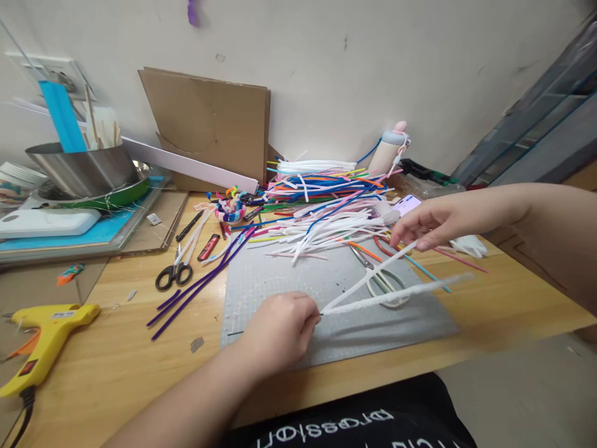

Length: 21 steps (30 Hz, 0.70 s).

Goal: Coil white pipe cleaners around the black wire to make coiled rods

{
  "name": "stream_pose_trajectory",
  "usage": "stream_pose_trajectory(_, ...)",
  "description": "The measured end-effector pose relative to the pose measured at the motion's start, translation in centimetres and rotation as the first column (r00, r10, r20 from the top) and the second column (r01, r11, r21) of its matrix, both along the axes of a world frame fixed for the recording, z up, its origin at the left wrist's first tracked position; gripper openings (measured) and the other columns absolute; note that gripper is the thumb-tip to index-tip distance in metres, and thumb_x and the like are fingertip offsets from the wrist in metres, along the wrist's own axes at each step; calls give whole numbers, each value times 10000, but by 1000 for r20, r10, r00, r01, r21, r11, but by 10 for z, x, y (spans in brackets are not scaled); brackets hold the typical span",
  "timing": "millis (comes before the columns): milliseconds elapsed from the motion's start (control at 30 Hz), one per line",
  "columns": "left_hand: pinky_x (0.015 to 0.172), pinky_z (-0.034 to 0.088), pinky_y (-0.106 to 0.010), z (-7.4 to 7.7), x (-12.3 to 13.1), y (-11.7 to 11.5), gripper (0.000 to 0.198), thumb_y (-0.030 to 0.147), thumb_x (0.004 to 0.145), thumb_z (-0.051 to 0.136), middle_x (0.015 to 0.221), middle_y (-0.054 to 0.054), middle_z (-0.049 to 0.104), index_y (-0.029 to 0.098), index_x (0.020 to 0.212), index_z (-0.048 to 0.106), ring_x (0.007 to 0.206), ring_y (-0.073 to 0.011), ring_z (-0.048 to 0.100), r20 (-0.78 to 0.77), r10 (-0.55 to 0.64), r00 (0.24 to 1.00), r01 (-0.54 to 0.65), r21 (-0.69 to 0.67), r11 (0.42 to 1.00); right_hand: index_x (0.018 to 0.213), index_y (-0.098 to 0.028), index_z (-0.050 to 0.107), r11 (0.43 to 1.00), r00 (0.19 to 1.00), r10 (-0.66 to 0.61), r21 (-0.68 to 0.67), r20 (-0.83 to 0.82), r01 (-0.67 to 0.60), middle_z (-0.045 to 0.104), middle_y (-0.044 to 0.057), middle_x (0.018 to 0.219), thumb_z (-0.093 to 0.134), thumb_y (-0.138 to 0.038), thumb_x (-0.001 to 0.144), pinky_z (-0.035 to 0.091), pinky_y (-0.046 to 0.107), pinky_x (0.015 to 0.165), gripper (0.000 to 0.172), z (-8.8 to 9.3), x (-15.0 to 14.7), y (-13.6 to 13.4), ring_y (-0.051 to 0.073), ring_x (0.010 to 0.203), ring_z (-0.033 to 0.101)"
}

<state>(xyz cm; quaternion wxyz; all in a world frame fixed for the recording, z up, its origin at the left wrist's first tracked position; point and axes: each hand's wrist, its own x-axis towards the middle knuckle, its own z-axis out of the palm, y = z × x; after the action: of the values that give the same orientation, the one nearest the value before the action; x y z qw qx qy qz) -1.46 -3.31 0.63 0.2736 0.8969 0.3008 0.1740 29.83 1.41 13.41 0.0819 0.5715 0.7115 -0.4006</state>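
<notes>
Two white pipe cleaners (373, 272) spread in a V from my left hand (282, 323), which is closed in a fist around their joined end. A thin dark rod (236, 334) pokes out behind that fist. My right hand (426, 221) pinches the far tip of the upper pipe cleaner between thumb and fingers. The lower pipe cleaner has a free end, blurred, pointing right. Under both hands lies a grey cutting mat (261, 280), with pale-handled scissors (385, 289) on it, partly behind the pipe cleaners.
Behind the mat is a heap of coloured pipe cleaners (326, 211). Black-handled scissors (174, 275), purple pipe cleaners (196, 292) and a yellow glue gun (46, 330) lie left. A metal bowl (86, 171), cardboard (209, 124) and a bottle (387, 152) stand along the wall.
</notes>
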Motion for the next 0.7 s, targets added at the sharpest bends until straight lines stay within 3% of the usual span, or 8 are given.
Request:
stream_pose_trajectory(133,591,375,-259,-1,1,-1,201,168,852,446,718,-44,621,181,732,608,673,-173,571,-43,9,999,-8,28,1000,1043,-171,674,973,973,150,150,173,-177,651,-14,742,608,-330,768,374,200,516,325,-6,-44,-18,75,596,569)
stream_pose_trajectory(200,592,375,-261,-1,2,-1,202,166,855,441,722,-45,622,179,742,608,673,-174,573,-52,5,999,-4,34,999,1022,-227,679,916,955,176,317,239,-248,684,17,809,632,-332,774,399,231,511,274,-19,-74,-31,135,633,605)
stream_pose_trajectory(300,604,379,-266,-1,2,-1,191,160,855,443,751,-53,633,177,776,617,689,-179,581,-39,10,999,-9,44,999,957,-226,695,813,927,225,466,300,-348,696,62,885,654,-307,750,408,283,553,226,-42,-113,-47,232,769,637)
stream_pose_trajectory(400,607,377,-270,-2,1,-1,191,151,853,447,764,-63,642,177,805,630,698,-183,584,5,10,1000,-10,58,998,794,-224,705,788,916,281,477,286,-390,696,38,796,625,-186,746,383,275,542,100,-57,-134,-51,214,716,639)
stream_pose_trajectory(500,596,372,-272,-2,1,-1,198,147,849,448,748,-68,640,176,795,636,682,-185,583,13,11,1000,-11,63,998,708,-220,688,788,919,306,476,248,-391,688,22,757,569,-109,748,367,261,544,168,-62,-140,-48,187,705,632)
stream_pose_trajectory(700,591,369,-273,-4,1,-1,194,158,825,476,679,-61,627,184,713,632,658,-186,568,60,83,995,-84,4,996,693,-186,647,760,898,212,513,387,-400,660,48,678,581,-117,729,302,271,471,102,-63,-149,-54,187,573,599)
